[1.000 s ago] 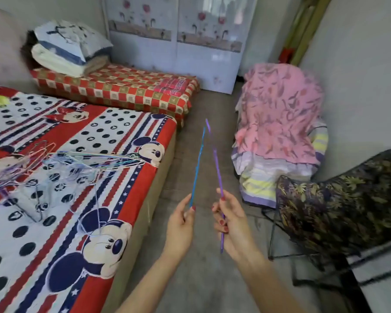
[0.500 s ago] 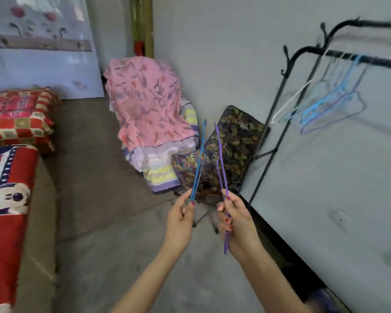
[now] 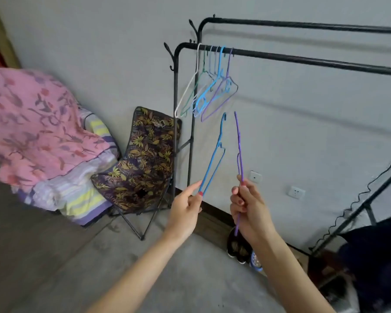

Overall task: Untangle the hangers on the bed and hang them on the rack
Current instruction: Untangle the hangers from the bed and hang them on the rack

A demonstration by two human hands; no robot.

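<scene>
My left hand pinches the lower end of a blue hanger, held edge-on with its hook pointing up. My right hand grips a purple hanger, also upright, a little to the right of the blue one. Both hooks end just below the black clothes rack's front bar. Several hangers in white, green, blue and purple hang together at the bar's left end. The bed is out of view.
A folding chair with a leaf print stands left of the rack. A pile of bedding under a pink floral cover lies further left. Shoes sit on the floor by the wall. Dark cloth fills the lower right corner.
The view has swung right, from the bed to the rack. Both hands kept their hangers and carried them up close under the rack's front bar.
</scene>
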